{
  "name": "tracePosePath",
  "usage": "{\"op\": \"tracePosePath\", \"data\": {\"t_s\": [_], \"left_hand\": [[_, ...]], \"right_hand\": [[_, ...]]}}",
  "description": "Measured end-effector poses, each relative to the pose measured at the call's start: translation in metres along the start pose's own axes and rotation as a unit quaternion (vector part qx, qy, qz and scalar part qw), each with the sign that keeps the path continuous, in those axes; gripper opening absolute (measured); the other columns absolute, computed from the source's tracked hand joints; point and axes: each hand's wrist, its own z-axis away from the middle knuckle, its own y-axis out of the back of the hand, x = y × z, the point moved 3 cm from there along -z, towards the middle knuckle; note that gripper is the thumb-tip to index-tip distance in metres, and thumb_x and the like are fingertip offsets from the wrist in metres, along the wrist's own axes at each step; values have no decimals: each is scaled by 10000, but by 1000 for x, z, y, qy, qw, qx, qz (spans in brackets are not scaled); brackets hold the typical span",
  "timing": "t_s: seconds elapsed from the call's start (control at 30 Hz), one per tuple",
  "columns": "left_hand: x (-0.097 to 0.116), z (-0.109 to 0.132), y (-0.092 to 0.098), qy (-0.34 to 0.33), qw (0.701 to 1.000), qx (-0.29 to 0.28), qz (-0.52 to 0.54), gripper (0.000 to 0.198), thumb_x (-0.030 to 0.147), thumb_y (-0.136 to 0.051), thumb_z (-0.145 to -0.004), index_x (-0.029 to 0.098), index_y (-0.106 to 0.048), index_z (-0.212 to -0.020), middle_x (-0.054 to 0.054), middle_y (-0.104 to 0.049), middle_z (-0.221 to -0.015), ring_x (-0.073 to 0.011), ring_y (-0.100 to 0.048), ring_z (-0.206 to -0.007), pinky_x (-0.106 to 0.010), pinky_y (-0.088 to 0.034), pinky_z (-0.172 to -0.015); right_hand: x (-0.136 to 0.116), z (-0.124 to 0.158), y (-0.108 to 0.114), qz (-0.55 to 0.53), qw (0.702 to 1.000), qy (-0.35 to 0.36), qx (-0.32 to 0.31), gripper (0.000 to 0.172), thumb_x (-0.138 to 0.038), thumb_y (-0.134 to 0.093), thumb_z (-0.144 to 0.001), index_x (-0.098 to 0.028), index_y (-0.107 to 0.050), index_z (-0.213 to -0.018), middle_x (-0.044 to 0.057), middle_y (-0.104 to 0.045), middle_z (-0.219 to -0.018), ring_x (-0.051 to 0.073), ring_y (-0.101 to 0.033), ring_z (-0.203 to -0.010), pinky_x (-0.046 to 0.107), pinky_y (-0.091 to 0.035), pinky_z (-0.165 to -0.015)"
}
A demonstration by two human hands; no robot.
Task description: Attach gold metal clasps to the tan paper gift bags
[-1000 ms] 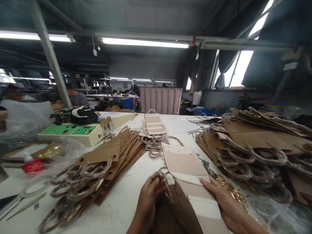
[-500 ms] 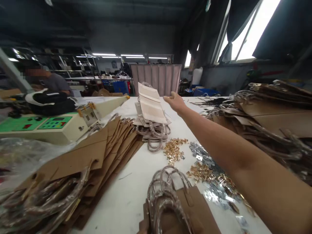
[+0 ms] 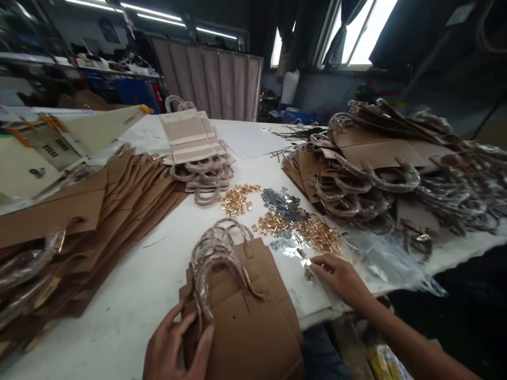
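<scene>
At the front lies a stack of brown bag panels (image 3: 253, 327) with looped handles (image 3: 222, 237) wrapped in clear plastic. My left hand (image 3: 174, 343) rests on its left edge, fingers apart and the thumb over the top panel beside a handle. At the table's front edge, my right hand (image 3: 336, 277) has its fingertips together at small gold-coloured metal pieces (image 3: 309, 274) and shiny silver plates. What sits between them is too small to make out. Just beyond are piles of gold-coloured fasteners (image 3: 240, 199) and thin silver plates (image 3: 283, 203).
More brown panels fan out at left (image 3: 99, 221), beside a cream machine (image 3: 43, 153). Beige panels with handles (image 3: 190, 137) are stacked at the back. A high heap of brown panels (image 3: 380, 153) covers the right, with a clear plastic bag (image 3: 396, 258) in front.
My right hand has come back from the far side of the table to the metal pieces. My left hand has come into view at the front stack. The view has turned right and downward.
</scene>
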Motion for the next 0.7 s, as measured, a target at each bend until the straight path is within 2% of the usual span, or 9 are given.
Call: {"op": "tracePosePath", "data": {"t_s": [0.07, 0.13, 0.27, 0.37, 0.47, 0.57, 0.67, 0.7], "left_hand": [[5, 0, 1, 30, 999, -4, 11, 389, 579, -579, -879, 236, -658, -1045, -115, -570, -1373, -337, -547, -1283, -553, -396, -1158], [12, 0, 4, 49, 999, 3, 19, 442, 637, -565, -855, 232, -678, -990, -109, -588, -1332, -334, -562, -1258, -546, -413, -1141], [26, 4, 13, 54, 998, 19, 28, 420, 629, -572, -857, 245, -712, -951, -82, -613, -1294, -308, -590, -1214, -488, -484, -1050], [34, 9, 18, 66, 996, 32, 56, 397, 614, -603, -847, 244, -725, -921, -72, -630, -1265, -297, -613, -1163, -433, -537, -905], [37, 14, 18, 113, 985, 29, 126, 397, 610, -652, -818, 229, -733, -897, -75, -648, -1253, -300, -622, -1153, -412, -534, -908], [37, 21, 16, 193, 947, 12, 256, 414, 591, -711, -790, 205, -734, -939, -89, -683, -1229, -297, -635, -1149, -398, -526, -953], [36, 29, 13, 268, 869, -6, 416, 479, 568, -746, -774, 185, -707, -1059, -101, -725, -1150, -281, -677, -1064, -406, -536, -943], [36, 31, 13, 272, 856, -5, 439, 488, 562, -748, -774, 181, -702, -1076, -107, -723, -1161, -281, -680, -1058, -410, -538, -940]], "right_hand": [[10, 28, -8, 9, 1000, 28, 9, 248, -428, -629, -939, -242, -747, -1052, 50, -713, -973, 232, -672, -855, 348, -521, -800], [16, 39, -16, 26, 998, 52, 26, 264, -410, -623, -933, -251, -736, -1111, 52, -692, -982, 231, -663, -879, 348, -509, -830], [19, 34, -22, 75, 996, 52, 20, 234, -376, -569, -943, -281, -749, -1057, 35, -687, -976, 227, -665, -902, 331, -481, -809], [17, 26, -17, 96, 995, 40, -7, 294, -386, -583, -932, -272, -714, -1169, 21, -683, -930, 217, -660, -835, 321, -461, -758], [14, 22, -14, 111, 992, 51, -38, 271, -367, -587, -925, -286, -715, -1150, 17, -693, -974, 216, -666, -867, 311, -438, -763], [14, 20, -14, 119, 990, 57, -53, 196, -344, -580, -909, -271, -717, -1027, 20, -700, -986, 211, -661, -872, 300, -415, -744], [19, 18, -16, 108, 991, 38, -71, 165, -372, -591, -877, -246, -667, -953, 2, -671, -813, 196, -629, -746, 287, -383, -658], [20, 17, -16, 104, 991, 34, -73, 161, -383, -586, -872, -245, -648, -930, -9, -649, -756, 193, -613, -704, 286, -368, -632]]}}
